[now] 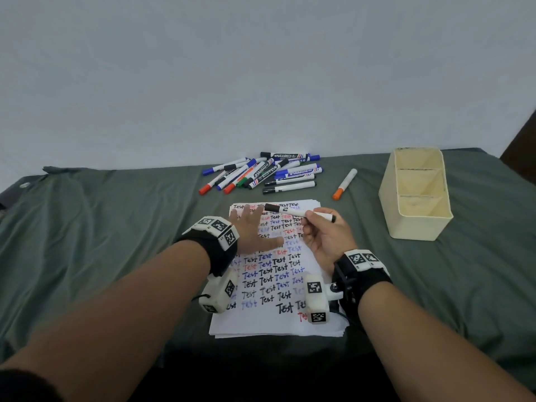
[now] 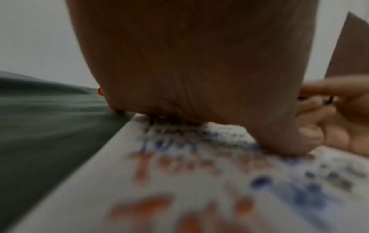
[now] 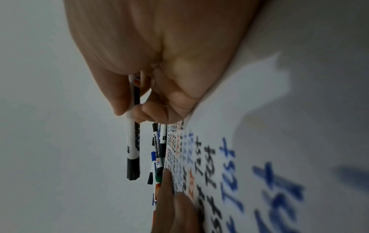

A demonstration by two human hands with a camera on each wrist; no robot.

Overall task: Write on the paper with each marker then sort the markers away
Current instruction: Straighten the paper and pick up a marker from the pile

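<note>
A stack of white paper (image 1: 269, 320) covered in rows of the word "Test" in black, red and blue lies on the green cloth. My left hand (image 1: 252, 230) rests flat on its upper part, fingers spread. My right hand (image 1: 322, 227) grips a white marker with a black cap (image 1: 293, 210), held level above the paper with the cap on and pointing left. In the right wrist view the same marker (image 3: 133, 141) runs between my thumb and fingers. In the left wrist view my left palm (image 2: 195, 71) presses on the paper (image 2: 83, 197).
A pile of several markers (image 1: 261, 172) with blue, black, red and green caps lies beyond the paper. One orange-capped marker (image 1: 344, 184) lies alone to its right. A cream organizer box (image 1: 390, 204) with three compartments stands at the right. A wall rises behind.
</note>
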